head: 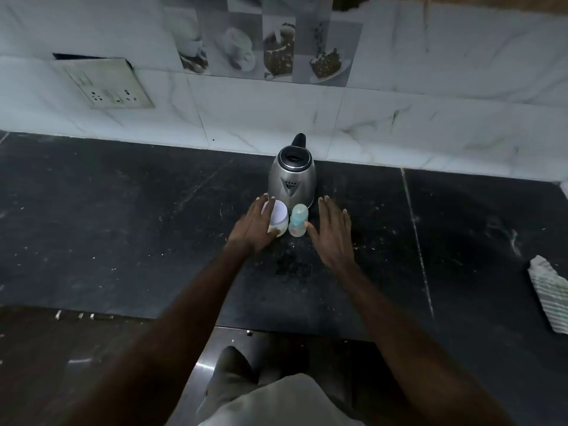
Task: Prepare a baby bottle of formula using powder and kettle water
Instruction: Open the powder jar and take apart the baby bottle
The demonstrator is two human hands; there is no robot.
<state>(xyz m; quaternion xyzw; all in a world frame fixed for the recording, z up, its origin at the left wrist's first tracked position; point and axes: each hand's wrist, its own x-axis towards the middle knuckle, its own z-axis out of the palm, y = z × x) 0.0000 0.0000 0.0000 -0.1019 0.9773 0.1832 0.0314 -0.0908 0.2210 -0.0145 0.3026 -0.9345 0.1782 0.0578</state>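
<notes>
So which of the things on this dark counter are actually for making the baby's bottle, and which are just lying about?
For the job:
- steel electric kettle with black lid
- small clear baby bottle with pale blue top
- white-lidded tub, probably the powder

Just lying about:
- crumpled grey-white cloth at the counter's right edge
- wall socket plate

One wide-angle head camera is looking forward and steeply down from standing height, facing the dark stone table and white marble-tiled wall, with both outstretched forearms filling the foreground.
</notes>
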